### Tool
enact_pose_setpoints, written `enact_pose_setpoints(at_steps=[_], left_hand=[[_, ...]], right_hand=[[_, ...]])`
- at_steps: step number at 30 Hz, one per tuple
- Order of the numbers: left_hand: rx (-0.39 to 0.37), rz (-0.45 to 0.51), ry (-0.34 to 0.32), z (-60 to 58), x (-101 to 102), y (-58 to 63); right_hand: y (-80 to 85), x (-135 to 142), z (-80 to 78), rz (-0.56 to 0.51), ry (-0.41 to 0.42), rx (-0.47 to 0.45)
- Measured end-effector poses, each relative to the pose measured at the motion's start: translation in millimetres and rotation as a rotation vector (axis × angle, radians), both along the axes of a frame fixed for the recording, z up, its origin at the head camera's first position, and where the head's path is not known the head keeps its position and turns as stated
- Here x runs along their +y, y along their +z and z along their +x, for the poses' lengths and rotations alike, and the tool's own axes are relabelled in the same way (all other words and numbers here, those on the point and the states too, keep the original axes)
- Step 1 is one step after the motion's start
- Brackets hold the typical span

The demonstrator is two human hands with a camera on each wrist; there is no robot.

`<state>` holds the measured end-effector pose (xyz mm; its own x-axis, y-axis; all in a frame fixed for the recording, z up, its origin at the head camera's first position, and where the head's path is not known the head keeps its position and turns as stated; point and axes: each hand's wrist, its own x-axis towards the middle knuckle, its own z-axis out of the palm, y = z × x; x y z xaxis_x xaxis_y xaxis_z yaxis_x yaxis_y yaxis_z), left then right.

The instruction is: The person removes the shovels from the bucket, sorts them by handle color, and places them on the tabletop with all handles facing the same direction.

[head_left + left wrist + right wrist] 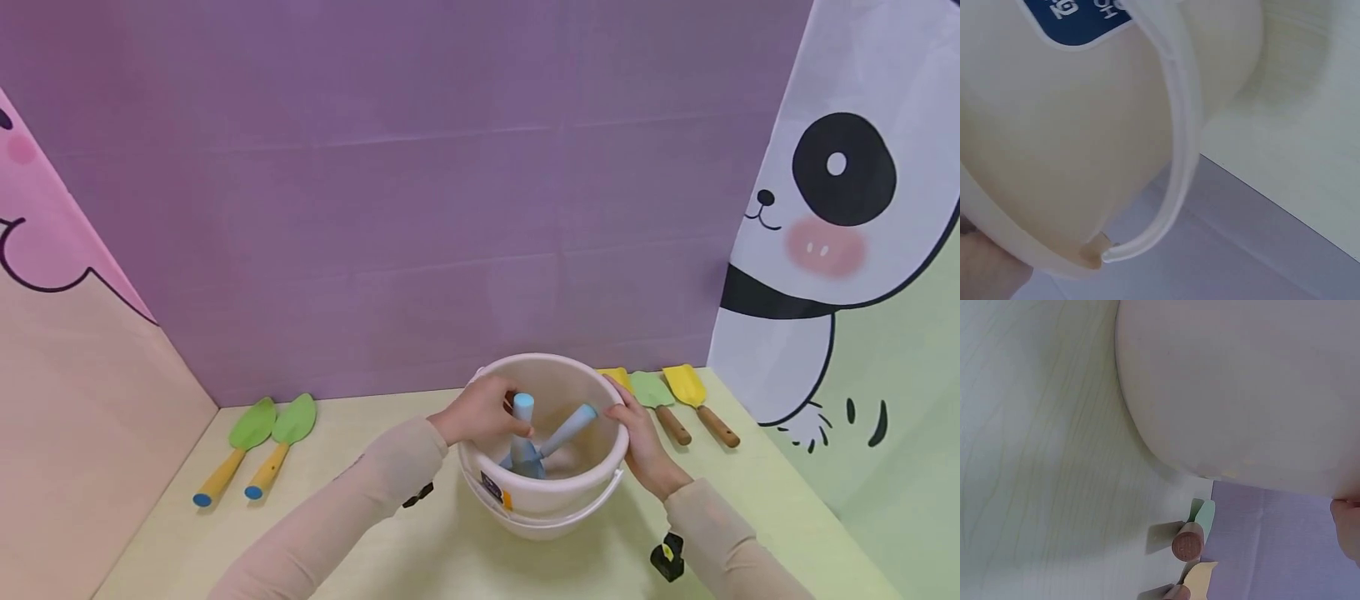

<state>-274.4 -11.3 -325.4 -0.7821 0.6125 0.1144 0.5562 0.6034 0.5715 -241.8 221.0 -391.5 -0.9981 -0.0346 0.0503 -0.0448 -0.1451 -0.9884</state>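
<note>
In the head view a white bucket (540, 500) stands on the table, its handle hanging down at the front. Inside it are two blue trowels, one upright (522, 408) and one leaning right (570, 429); their blades overlap low in the bucket. My left hand (483, 408) reaches over the left rim and grips the upright trowel's handle between thumb and fingers. With my right hand (641, 437) I hold the bucket's right rim. The left wrist view shows the bucket's side and dark blue label (1079, 22); the right wrist view shows its plain wall (1241, 394).
Two green trowels with yellow handles (273, 458) lie at the left of the table (360, 533). Behind the bucket on the right are a green trowel (660, 400), a yellow shovel (701, 404) and another yellow blade (617, 377), partly hidden. A purple wall (375, 208) closes the back.
</note>
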Motion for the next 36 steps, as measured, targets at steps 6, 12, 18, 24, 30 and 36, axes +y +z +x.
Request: enact_pose_setpoints(at_steps=[6, 12, 18, 24, 30, 36], left_hand=[[0.031, -0.050, 0.034, -0.6, -5, 3.5], [0.136, -0.181, 0.041, -1.1, -6, 12.0], [0.154, -0.328, -0.010, -4.0, -4, 19.4], [0.146, -0.395, -0.056, -5.5, -2, 18.9], [0.056, -0.405, -0.053, -6.7, 1, 18.4], [-0.023, -0.412, -0.041, -6.3, 3, 20.6]], right_hand=[[1.0, 0, -0.3, 0.002, -0.001, 0.000], [2.1, 0, -0.2, -0.001, 0.002, 0.003], [2.7, 0, 0.0, -0.004, 0.006, 0.004], [2.5, 0, 0.7, -0.006, 0.014, -0.002], [2.1, 0, 2.5, 0.001, 0.024, -0.001], [2.2, 0, 3.1, 0.007, 0.025, 0.006]])
